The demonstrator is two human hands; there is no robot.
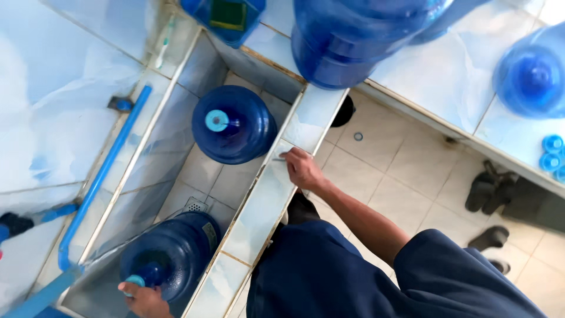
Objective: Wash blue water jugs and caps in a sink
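My left hand grips the light-blue capped neck of a large blue water jug lying tilted at the near end of a tiled trough. My right hand rests on the trough's tiled rim, its fingers pinched on a small thin grey object. A second blue jug with a light-blue cap stands upright in the trough, just left of my right hand.
More blue jugs stand on the tiled counter at the top, with loose blue caps at right. Dark sandals lie on the floor. A blue pipe runs along the left wall. A drain grate sits in the trough floor.
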